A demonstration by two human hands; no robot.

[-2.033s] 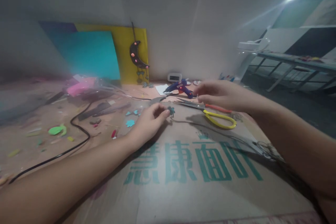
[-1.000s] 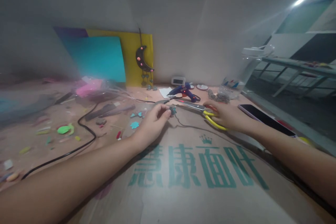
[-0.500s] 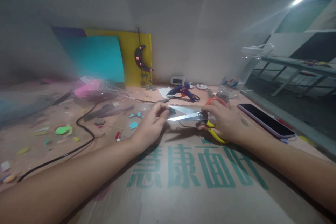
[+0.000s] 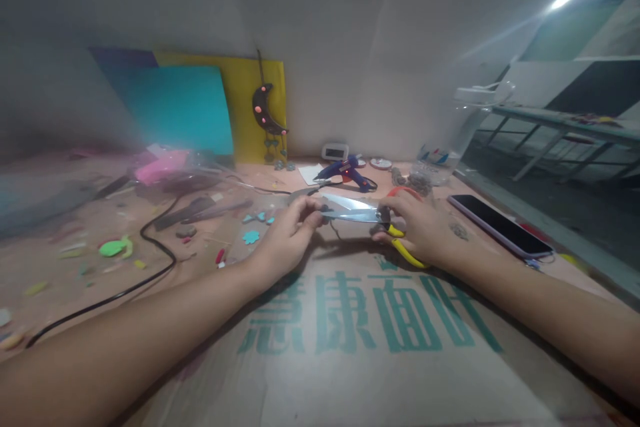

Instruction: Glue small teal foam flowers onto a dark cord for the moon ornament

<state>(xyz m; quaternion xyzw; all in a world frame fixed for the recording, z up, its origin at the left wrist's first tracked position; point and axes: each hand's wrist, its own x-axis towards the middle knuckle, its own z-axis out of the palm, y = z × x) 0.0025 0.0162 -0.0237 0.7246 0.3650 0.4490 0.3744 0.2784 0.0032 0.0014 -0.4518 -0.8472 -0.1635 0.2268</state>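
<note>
My right hand (image 4: 413, 223) grips a pair of scissors (image 4: 350, 209) with yellow and orange handles, fingers wrapped about the loops. Its metal blades point left, slightly apart, their tips close to the fingers of my left hand (image 4: 295, 227). That hand is closed in a pinch; a small dark piece at its fingertips is too small to name. A thin dark cord (image 4: 336, 230) hangs just below the blades. Under both hands lies a cardboard sheet (image 4: 320, 380) printed with large green characters.
A blue glue gun (image 4: 345, 173) rests behind my hands, near a small white clock-like device (image 4: 335, 151). At right lies a phone (image 4: 500, 225). Teal flower shapes (image 4: 251, 237), scraps and a black cable (image 4: 165, 263) spread leftward. A moon ornament (image 4: 265, 110) hangs before yellow card.
The scissor blades have come closer together near my left fingertips. Both hands stay in nearly the same place, while the whole view has shifted slightly.
</note>
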